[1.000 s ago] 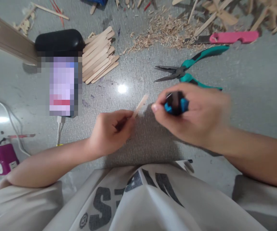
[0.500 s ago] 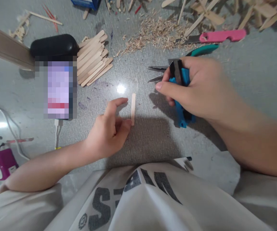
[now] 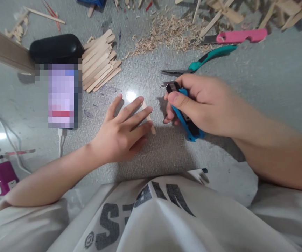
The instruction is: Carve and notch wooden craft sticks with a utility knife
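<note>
My left hand (image 3: pixel 126 127) is spread palm down at the middle of the table, its fingertips over a short wooden stick (image 3: pixel 153 129) that lies tilted and partly covered. To the right, my right hand (image 3: pixel 198 105) is wrapped round a blue and black tool (image 3: pixel 184 120), with its dark metal end pointing up and left. Just beyond that hand lie pliers with green handles (image 3: pixel 205 57), their jaws parted and partly hidden behind my fingers.
Flat wooden sticks (image 3: pixel 100 63) are piled beside a black case (image 3: pixel 56 47) and a blurred phone (image 3: pixel 63 96). Wood shavings (image 3: pixel 166 35) and a pink-handled knife (image 3: pixel 241 36) lie at the back. A purple box (image 3: pixel 2 178) sits at the left.
My left hand has opened from a curled pose and spread over the short stick, which has turned. My right hand has shifted slightly left with the tool, uncovering more of the green pliers.
</note>
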### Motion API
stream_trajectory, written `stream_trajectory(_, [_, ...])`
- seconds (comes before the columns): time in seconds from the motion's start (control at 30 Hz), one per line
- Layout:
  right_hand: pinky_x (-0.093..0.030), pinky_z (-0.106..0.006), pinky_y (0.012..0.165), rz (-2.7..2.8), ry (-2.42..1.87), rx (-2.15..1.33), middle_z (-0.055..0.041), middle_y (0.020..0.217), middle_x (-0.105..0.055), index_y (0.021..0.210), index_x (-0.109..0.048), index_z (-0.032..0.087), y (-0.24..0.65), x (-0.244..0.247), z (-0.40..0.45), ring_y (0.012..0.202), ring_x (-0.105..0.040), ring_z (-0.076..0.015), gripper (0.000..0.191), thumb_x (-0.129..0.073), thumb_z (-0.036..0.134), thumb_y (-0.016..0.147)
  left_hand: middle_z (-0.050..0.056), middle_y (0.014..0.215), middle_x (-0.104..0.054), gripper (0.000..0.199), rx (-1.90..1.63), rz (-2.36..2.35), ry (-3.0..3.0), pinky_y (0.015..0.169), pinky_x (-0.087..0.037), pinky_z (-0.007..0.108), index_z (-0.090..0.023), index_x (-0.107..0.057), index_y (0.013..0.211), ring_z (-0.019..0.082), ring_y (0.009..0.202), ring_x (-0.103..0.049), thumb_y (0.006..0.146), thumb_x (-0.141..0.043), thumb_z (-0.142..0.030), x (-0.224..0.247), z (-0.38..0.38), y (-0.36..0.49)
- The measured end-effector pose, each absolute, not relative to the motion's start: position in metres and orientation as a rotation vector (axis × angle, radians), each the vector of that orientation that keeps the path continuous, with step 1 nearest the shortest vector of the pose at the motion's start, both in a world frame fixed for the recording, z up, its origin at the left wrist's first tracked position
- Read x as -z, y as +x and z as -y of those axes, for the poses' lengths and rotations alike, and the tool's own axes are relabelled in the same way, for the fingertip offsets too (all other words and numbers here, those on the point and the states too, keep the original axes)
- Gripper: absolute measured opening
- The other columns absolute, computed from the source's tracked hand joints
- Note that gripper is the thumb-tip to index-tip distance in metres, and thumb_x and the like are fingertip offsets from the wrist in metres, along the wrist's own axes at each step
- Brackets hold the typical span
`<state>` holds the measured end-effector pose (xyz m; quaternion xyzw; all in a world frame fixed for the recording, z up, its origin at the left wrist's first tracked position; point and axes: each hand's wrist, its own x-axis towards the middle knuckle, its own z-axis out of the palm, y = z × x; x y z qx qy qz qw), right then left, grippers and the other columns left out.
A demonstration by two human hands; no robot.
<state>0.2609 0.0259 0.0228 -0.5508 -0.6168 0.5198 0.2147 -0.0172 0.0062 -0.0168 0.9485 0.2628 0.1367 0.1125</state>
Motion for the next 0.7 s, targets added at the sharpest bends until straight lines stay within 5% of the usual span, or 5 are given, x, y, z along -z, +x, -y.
stream_trajectory(0.1, [-0.050, -0.036, 0.056, 1.660, -1.542, -1.484, -0.0014, 0.077, -0.076, 0.090, -0.058, 0.029, 0.260, -0.024, -0.027, 0.057, -0.066, -0.0203, 0.027, -0.060, 0.044, 0.112, 0.019, 0.177, -0.059, 0.050, -0.319, -0.803, 2.798, 0.142, -0.027, 0.077, -0.022, -0.062, 0.159, 0.045, 0.172, -0.048, 0.110, -0.069, -0.032, 0.015, -0.001, -0.017])
stream_trajectory(0.23, [-0.047, -0.037, 0.065, 1.872, -1.684, -1.257, -0.0001, 0.072, -0.069, 0.087, -0.056, 0.028, 0.259, -0.028, -0.025, 0.061, -0.062, -0.0202, 0.025, -0.058, 0.036, 0.110, 0.029, 0.183, -0.046, 0.062, -0.232, -0.864, 2.790, 0.139, -0.029, 0.081, -0.018, -0.053, 0.169, 0.052, 0.175, -0.040, 0.110, -0.068, -0.031, 0.016, 0.006, -0.014])
stream_trajectory(0.43, [-0.032, -0.038, 0.067, 2.461, -1.768, -0.954, -0.0045, 0.072, -0.064, 0.090, -0.057, 0.026, 0.254, -0.029, -0.020, 0.066, -0.055, -0.0242, 0.025, -0.048, 0.035, 0.111, 0.020, 0.193, -0.033, 0.080, -0.228, -0.835, 2.723, 0.140, -0.034, 0.078, -0.036, -0.042, 0.180, 0.051, 0.178, -0.034, 0.108, -0.074, -0.029, 0.023, 0.008, -0.013])
stream_trajectory(0.7, [-0.025, -0.039, 0.068, 2.814, -1.908, -1.008, -0.0058, 0.070, -0.063, 0.101, -0.070, 0.022, 0.233, -0.044, -0.025, 0.058, -0.044, -0.0233, 0.028, -0.046, 0.031, 0.112, 0.024, 0.190, -0.035, 0.077, -0.225, -0.855, 2.720, 0.138, -0.034, 0.080, -0.032, -0.041, 0.183, 0.054, 0.176, -0.036, 0.112, -0.070, -0.029, 0.022, 0.010, -0.008])
